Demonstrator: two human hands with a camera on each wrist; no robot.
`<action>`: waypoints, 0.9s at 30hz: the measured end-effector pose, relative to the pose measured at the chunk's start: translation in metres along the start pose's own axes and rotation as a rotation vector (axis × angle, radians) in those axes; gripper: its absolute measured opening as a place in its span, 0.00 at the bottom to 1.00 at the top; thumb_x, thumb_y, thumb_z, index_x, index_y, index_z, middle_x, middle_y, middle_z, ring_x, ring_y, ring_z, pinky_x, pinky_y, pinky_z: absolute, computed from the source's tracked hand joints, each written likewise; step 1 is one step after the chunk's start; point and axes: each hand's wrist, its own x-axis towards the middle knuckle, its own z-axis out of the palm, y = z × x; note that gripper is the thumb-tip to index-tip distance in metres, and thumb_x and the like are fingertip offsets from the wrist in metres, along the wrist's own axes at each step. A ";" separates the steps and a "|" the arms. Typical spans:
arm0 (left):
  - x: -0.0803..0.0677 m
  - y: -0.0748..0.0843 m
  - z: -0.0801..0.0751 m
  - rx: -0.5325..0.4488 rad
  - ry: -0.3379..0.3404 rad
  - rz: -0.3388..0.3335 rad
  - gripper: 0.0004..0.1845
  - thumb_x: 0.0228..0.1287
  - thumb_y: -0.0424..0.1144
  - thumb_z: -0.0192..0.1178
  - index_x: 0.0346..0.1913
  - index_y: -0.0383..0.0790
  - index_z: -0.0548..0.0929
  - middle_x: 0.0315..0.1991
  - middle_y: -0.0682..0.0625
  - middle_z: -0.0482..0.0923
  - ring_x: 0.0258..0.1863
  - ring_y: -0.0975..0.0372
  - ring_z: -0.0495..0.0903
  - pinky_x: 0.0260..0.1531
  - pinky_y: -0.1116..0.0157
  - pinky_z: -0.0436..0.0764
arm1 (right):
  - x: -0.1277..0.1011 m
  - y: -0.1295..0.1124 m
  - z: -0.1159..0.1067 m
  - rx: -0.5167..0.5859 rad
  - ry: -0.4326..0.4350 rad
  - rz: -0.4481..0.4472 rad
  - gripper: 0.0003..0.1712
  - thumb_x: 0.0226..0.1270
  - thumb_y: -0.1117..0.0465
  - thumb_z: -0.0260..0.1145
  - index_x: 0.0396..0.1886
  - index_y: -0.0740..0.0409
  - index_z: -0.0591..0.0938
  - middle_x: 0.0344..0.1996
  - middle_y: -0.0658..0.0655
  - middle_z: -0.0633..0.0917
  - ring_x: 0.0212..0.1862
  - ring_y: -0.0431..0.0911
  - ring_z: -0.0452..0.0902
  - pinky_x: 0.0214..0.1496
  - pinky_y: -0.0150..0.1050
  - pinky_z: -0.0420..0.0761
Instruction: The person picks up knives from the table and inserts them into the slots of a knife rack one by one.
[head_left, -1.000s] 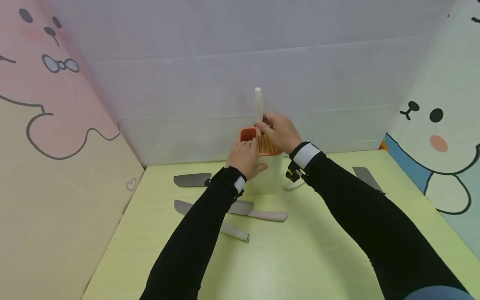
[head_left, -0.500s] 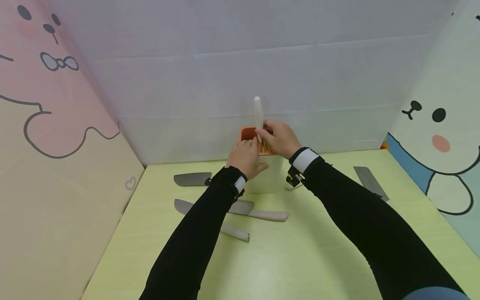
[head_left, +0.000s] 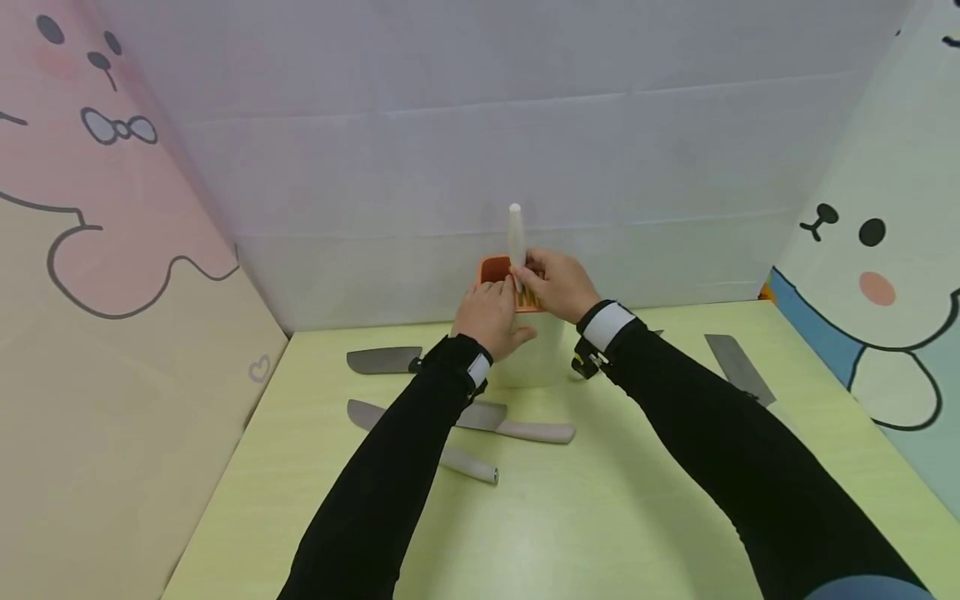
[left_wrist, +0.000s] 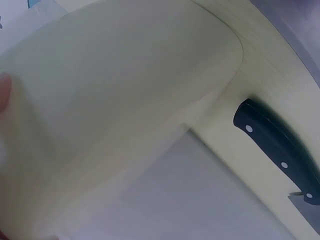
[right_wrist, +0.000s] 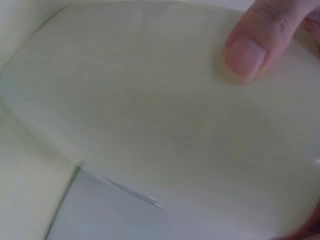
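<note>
A cream knife block (head_left: pixel 528 358) with an orange slotted top (head_left: pixel 491 267) stands at the back of the table. My left hand (head_left: pixel 491 318) holds it from the near side, fingers over the rim and thumb on the front. With my right hand (head_left: pixel 562 282) I pinch an upright white-handled knife (head_left: pixel 516 229) low on its handle, over the slots. The blade is out of sight. The block's pale wall (left_wrist: pixel 125 70) fills much of the left wrist view. In the right wrist view a thumb (right_wrist: pixel 247 55) touches that wall.
A black-handled knife (left_wrist: pixel 275 145) lies left of the block. Nearer me are a knife with a broad blade and pale handle (head_left: pixel 536 431) and another pale-handled knife (head_left: pixel 472 465), partly under my left arm. A wide blade (head_left: pixel 738 367) lies at the right. A wall (head_left: pixel 375 283) stands behind.
The white-handled knife and my right hand have moved down toward the block, the handle top now lower. My left hand has stayed on the block.
</note>
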 end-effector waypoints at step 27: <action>-0.145 -0.055 0.000 -0.160 0.162 0.172 0.49 0.56 0.56 0.67 0.69 0.24 0.61 0.70 0.32 0.57 0.71 0.42 0.55 0.69 0.46 0.57 | -0.082 0.089 -0.065 -0.312 -0.192 0.122 0.25 0.70 0.57 0.62 0.60 0.69 0.75 0.56 0.69 0.78 0.57 0.63 0.73 0.58 0.56 0.74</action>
